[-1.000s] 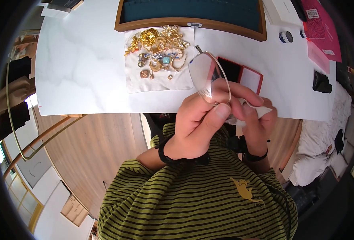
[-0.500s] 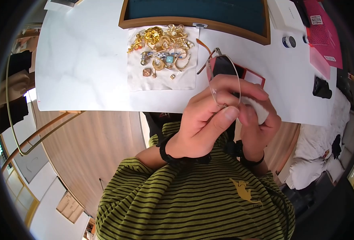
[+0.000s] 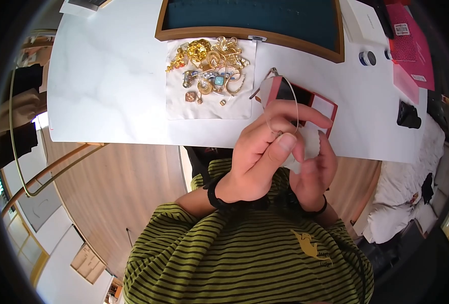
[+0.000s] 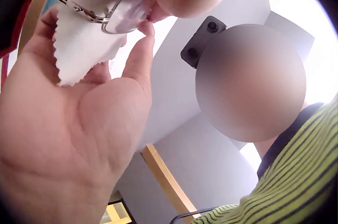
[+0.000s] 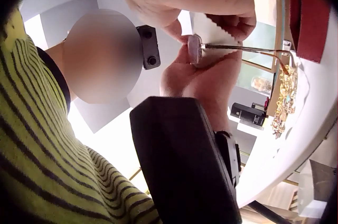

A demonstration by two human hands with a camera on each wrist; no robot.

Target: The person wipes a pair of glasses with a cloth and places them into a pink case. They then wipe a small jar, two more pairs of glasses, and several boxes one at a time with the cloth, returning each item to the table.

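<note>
The left hand reaches in from the near left with its fingers toward the right, thumb on the near side and index finger on the far side, pinching the thin metal-rimmed eyeglasses by one clear lens. The glasses are raised at the near edge of the white marble-patterned table, their folded-out temple toward the far side. Just right of it, the right hand turns its palm left, thumb and bent fingers gripping a small white zigzag-edged cloth against the lens; its fingertips are partly blurred.

On the far right, a bright pink packet bears a white barcode sticker, too small to read, and a flat white carton carries tiny illegible print. The green-and-black striped shirt has a yellow animal figure with small dark lettering, upside down and unreadable
</note>
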